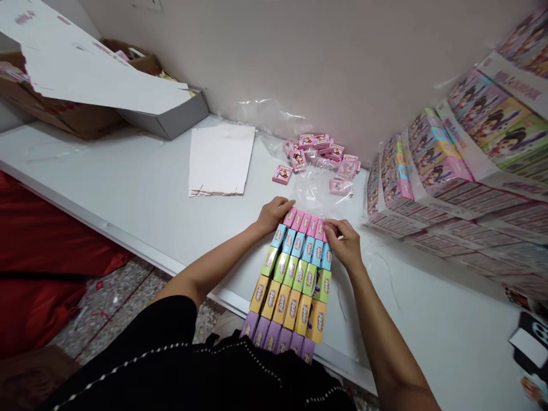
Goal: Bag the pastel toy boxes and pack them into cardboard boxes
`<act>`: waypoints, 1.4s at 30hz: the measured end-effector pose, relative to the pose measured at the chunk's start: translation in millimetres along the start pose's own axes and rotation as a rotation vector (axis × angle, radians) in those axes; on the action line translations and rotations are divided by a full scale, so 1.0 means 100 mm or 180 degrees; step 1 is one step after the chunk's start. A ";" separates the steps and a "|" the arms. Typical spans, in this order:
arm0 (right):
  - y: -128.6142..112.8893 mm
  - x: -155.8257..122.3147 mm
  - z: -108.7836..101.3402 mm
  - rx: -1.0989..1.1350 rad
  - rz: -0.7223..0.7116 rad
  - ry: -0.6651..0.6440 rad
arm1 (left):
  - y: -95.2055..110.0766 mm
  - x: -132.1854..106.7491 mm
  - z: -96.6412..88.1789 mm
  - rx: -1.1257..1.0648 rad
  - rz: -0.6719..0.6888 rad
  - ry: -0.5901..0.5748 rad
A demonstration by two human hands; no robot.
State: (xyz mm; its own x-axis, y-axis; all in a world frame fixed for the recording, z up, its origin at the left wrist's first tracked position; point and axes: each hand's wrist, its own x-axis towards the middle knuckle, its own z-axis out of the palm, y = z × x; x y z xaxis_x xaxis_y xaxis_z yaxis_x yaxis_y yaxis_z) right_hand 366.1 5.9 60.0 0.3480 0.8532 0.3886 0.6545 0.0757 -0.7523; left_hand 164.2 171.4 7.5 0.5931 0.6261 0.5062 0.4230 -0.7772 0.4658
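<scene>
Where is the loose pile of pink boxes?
In the head view, the pink boxes lie on clear plastic by the far wall, between the flat white card and the stacked cartons.

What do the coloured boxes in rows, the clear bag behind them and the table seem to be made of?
Boxes: probably thin printed card, slightly glossy; crisp folded edges, flat printed faces. Bag: thin clear plastic film; it wrinkles and glints. Table: smooth matt white, perhaps laminate or painted board; unclear which.
</scene>
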 end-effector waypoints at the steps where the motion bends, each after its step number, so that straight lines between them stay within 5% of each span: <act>1: -0.01 0.00 -0.01 0.0007 -0.0026 -0.0019 | -0.03 0.02 0.01 -0.0001 0.0063 -0.0029; 5: -0.04 0.06 -0.02 0.0284 0.0358 0.0173 | -0.06 0.19 -0.04 -0.0472 0.0142 -0.0144; 9: -0.08 0.25 0.00 0.0224 0.0753 0.0424 | 0.04 0.48 -0.15 -0.0949 -0.0409 -0.0424; 17: -0.10 0.38 -0.04 -0.0521 -0.0251 -0.0032 | 0.26 0.76 -0.23 0.0388 0.0045 -0.0981; 24: 0.18 0.15 -0.31 -0.1712 -0.1102 -0.0416 | 0.07 0.47 -0.40 0.0494 0.0588 -0.0955; 33: 0.14 -0.39 -0.16 -0.1204 -0.0867 0.0033 | 0.13 -0.36 -0.30 -0.0314 0.0250 0.0054; 37: 0.12 -0.47 -0.16 -0.1144 -0.0949 0.0135 | 0.26 -0.47 -0.24 -0.0428 -0.0035 0.0566; 42: 0.08 -0.55 -0.21 -0.0885 -0.1331 0.0006 | 0.27 -0.56 -0.30 -0.0620 0.0229 0.0617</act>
State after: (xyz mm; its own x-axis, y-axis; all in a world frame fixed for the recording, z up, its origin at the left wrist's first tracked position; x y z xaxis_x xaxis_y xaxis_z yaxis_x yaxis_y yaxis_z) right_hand 366.0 -51.4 43.5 0.0186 0.7782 0.6277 0.8922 0.2704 -0.3617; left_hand 121.2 117.0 13.6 0.4668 0.5845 0.6637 0.2340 -0.8053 0.5447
